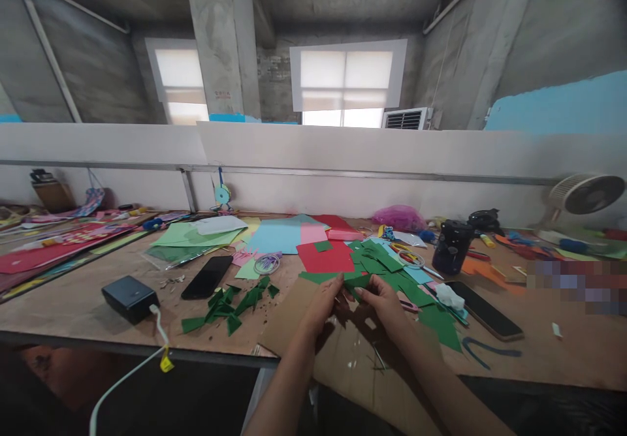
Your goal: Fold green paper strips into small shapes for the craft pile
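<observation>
My left hand and my right hand meet over the front of the wooden table, both pinching one small green paper piece between the fingertips. A brown cardboard sheet lies under my hands. Folded green paper bits are scattered to the left of my left hand. A heap of cut green paper lies just beyond my hands, and a red sheet behind that.
Two black phones lie flat left and right. A black power bank with a white cable sits near the front edge. Tape roll, scissors, a dark jar, coloured paper sheets and a small fan stand further back.
</observation>
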The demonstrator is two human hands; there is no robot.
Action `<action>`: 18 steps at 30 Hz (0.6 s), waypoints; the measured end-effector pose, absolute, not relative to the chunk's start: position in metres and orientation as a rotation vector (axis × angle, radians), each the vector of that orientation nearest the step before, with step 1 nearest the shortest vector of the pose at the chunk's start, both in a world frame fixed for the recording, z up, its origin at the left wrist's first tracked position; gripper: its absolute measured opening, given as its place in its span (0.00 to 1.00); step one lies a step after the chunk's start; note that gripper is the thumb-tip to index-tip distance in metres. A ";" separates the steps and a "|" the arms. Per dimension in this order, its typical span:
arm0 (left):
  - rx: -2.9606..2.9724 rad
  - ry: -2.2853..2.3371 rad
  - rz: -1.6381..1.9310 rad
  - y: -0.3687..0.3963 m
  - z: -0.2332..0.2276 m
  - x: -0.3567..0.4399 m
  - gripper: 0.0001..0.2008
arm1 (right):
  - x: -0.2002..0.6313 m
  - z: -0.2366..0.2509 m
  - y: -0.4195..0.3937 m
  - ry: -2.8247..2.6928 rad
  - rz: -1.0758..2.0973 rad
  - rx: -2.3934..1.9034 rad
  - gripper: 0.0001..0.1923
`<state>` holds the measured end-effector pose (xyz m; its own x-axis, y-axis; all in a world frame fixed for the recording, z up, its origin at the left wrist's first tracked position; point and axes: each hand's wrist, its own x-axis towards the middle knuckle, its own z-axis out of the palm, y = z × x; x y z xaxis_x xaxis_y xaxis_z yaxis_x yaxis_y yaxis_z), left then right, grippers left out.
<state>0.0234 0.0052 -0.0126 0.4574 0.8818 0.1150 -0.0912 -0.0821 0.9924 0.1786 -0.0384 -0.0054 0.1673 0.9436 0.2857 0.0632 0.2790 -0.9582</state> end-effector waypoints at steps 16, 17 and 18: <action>1.489 0.694 0.986 0.007 -0.013 0.028 0.19 | 0.184 -0.017 -0.033 -1.159 0.949 -1.053 0.17; 1.490 0.694 0.985 0.007 -0.013 0.029 0.19 | 0.184 -0.017 -0.034 -1.164 0.928 -1.066 0.17; 1.493 0.693 0.987 0.007 -0.013 0.029 0.18 | 0.184 -0.017 -0.035 -1.170 0.914 -1.079 0.17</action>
